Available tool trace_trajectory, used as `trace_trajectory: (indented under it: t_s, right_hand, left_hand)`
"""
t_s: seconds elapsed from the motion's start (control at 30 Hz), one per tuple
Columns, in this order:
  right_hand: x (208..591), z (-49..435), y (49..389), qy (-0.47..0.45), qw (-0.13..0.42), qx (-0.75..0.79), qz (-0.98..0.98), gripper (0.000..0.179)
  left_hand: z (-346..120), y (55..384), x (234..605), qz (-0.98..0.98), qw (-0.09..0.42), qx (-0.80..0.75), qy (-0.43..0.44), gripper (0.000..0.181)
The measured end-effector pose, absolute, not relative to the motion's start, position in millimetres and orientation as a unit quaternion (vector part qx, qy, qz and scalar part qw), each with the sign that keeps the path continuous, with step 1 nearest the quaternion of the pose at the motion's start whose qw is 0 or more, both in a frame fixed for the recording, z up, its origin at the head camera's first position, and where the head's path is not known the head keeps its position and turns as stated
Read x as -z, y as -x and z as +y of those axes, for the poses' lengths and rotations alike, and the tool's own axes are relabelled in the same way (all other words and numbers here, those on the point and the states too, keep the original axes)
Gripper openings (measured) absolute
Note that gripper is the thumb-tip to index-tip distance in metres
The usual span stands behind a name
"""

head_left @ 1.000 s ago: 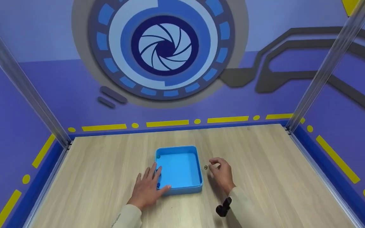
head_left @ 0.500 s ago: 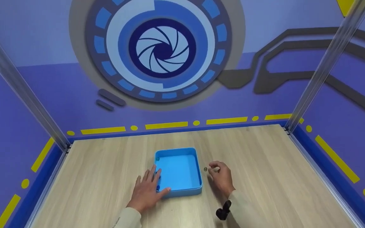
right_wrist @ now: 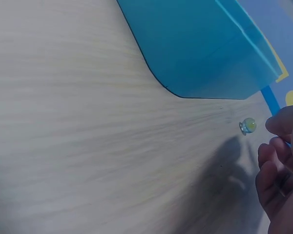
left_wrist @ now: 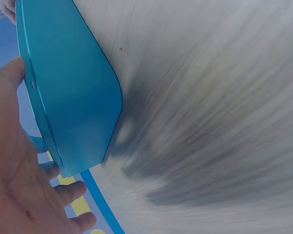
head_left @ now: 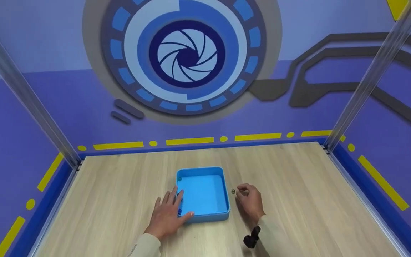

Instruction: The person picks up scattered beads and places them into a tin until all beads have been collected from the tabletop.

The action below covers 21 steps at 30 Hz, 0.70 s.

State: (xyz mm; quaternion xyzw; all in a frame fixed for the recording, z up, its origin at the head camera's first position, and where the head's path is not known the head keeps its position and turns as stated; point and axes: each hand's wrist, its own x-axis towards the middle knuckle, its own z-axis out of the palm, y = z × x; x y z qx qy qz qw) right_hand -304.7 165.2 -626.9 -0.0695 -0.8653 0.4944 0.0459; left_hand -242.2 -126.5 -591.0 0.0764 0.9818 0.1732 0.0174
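A shallow light-blue box (head_left: 211, 216) without a lid sits on the table. My left hand (head_left: 166, 216) rests on its left rim with fingers spread, the thumb on the near edge; the left wrist view shows the palm beside the box wall (left_wrist: 73, 83). Just outside the box's right side lies a small clear glass marble (head_left: 233, 191), tinted greenish yellow in the right wrist view (right_wrist: 248, 125). Close to its right, my right hand (head_left: 251, 202) hovers with loosely bent fingers, thumb and index fingertip apart. Inside the box, a green marble (head_left: 179, 179) and a dark blue marble (head_left: 179, 211) lie along the left wall.
The wooden table (head_left: 284, 167) is enclosed by printed blue-purple panels (head_left: 59, 92) with metal posts (head_left: 369, 75) at the back corners. A black device (head_left: 252, 237) is strapped at the right wrist over a beige sleeve.
The head view shifts slightly. Both hands, the box and the marble outside it keep almost the same places relative to each other.
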Motion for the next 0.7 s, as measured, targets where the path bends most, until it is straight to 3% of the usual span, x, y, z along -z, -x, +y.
trace_trajectory:
  t_s: [0.7]
  right_hand:
    - [637.7, 158.1, 314.8, 0.04, 0.055, -0.479, -0.875, 0.017]
  left_hand:
    - [-130.0, 240.9, 591.7, 0.98, 0.006, -0.179, -0.09, 0.092]
